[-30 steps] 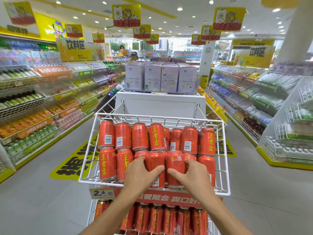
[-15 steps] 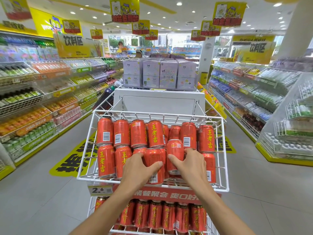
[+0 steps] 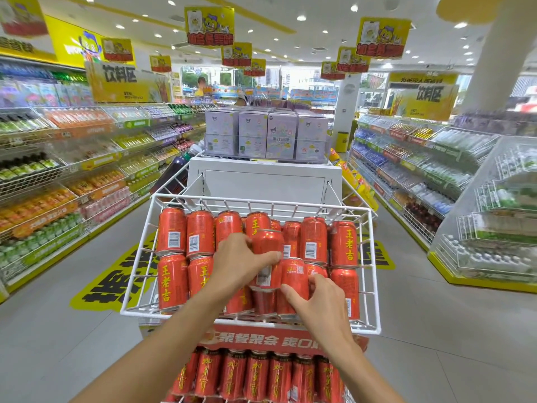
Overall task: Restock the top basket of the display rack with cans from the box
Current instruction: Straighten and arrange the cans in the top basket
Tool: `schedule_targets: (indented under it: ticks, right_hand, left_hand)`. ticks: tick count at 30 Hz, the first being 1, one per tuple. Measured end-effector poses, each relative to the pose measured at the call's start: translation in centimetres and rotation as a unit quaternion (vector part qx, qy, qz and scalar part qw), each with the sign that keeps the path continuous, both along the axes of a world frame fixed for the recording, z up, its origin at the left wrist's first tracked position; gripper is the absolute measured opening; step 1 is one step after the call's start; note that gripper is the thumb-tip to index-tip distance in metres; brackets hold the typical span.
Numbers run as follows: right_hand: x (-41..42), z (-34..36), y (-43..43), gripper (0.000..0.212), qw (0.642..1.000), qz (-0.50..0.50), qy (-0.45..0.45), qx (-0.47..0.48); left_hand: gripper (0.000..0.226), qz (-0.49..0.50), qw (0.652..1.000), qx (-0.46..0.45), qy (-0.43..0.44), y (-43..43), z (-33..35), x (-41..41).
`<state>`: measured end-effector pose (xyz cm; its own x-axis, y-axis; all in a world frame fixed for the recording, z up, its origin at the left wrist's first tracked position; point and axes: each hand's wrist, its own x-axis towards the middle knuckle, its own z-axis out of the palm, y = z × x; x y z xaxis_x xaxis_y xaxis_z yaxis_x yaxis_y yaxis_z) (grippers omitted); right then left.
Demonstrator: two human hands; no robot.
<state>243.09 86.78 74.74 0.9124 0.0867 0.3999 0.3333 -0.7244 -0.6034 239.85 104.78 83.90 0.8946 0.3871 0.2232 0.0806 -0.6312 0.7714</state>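
Lifting since a moment ago, your left hand [image 3: 238,264] grips a red can [image 3: 267,248] above the rows in the white basket [image 3: 374,271]; your right hand [image 3: 322,303] pinches a neighbouring can [image 3: 295,279].

A grey tiled floor [image 3: 58,330] runs between drink-stocked shelves [image 3: 72,181] (both sides), under recessed ceiling lights [image 3: 301,18] and hanging yellow signs [image 3: 209,26].

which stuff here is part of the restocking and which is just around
Job: top basket, its red cans, raised can gripped by left hand, front can held by right hand.
Just around: lower-basket cans, purple boxes, side drink shelves, hanging signs.
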Motion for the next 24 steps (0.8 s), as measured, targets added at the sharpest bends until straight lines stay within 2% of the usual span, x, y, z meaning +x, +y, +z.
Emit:
schedule_targets:
  ticks: [3, 7, 15, 18, 21, 24]
  right_hand:
    - [-0.1, 0.1, 0.1, 0.054, 1.000, -0.001, 0.008, 0.000]
    - [0.0, 0.0, 0.2, 0.063, 1.000, -0.007, 0.024, 0.004]
    - [-0.2, 0.1, 0.5, 0.067, 0.999, -0.020, 0.035, 0.027]
    - [-0.7, 0.2, 0.3, 0.062, 0.999, -0.018, 0.041, 0.031]
    - [-0.8, 0.2, 0.3, 0.063, 0.998, -0.021, 0.040, 0.035]
    - [-0.6, 0.1, 0.4, 0.064, 0.999, -0.025, 0.037, 0.030]
  left_hand:
    - [0.054, 0.021, 0.999, 0.021, -0.011, -0.7, 3.1, 3.2]
    - [0.055, 0.030, 0.999, 0.007, -0.012, -1.9, 4.6, 6.5]
    - [0.058, -0.001, 0.997, 0.074, -0.005, -5.3, 2.9, 7.6]
    - [0.048, 0.014, 0.996, 0.090, -0.006, -5.1, 2.7, 7.5]
    - [0.044, 0.041, 0.996, 0.080, 0.003, -4.1, 2.2, 7.5]
    - [0.050, 0.050, 0.997, 0.063, 0.016, -3.6, 2.4, 7.9]
